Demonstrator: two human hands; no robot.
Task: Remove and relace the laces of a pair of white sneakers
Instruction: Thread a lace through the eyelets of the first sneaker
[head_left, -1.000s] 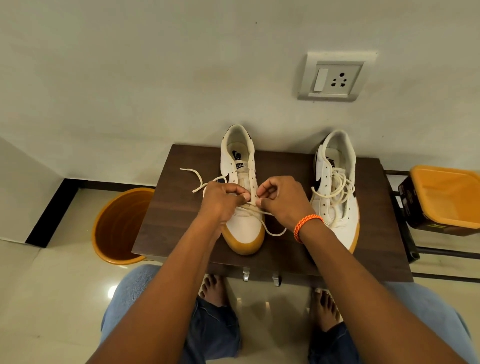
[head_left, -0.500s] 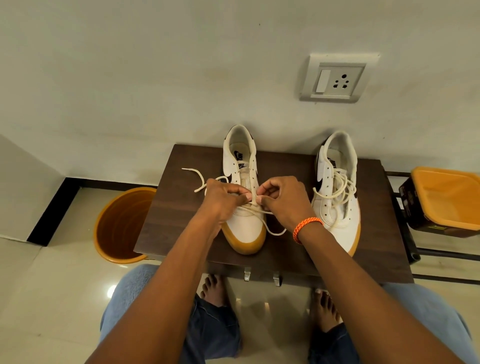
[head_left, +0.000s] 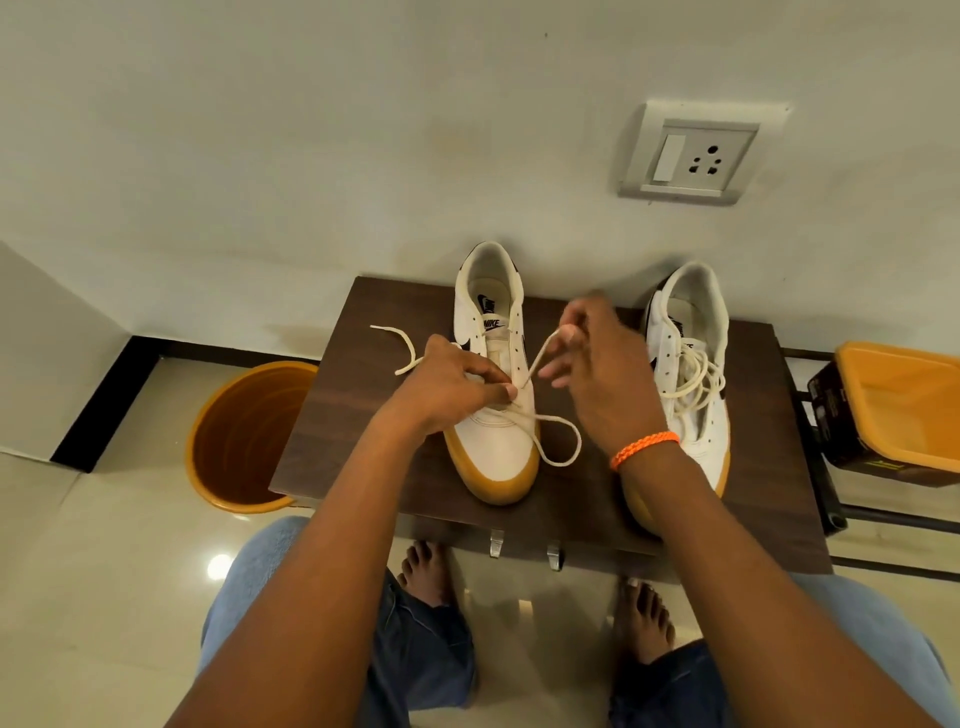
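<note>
Left hand (head_left: 452, 387) pinches the cream cotton lace (head_left: 558, 457) at the gum-soled white sneaker (head_left: 498, 415) on the dark wood bench (head_left: 363, 395), anchoring the eyelet; right hand (head_left: 597, 364) pinches the strand, drawing slack upward.

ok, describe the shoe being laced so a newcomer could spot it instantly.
Find the dark wooden table against the wall; two white sneakers with tan soles stand on it. The one meant is the left sneaker, between both hands. Its upper eyelets are bare, while the right sneaker carries a loose pile of lace.
</note>
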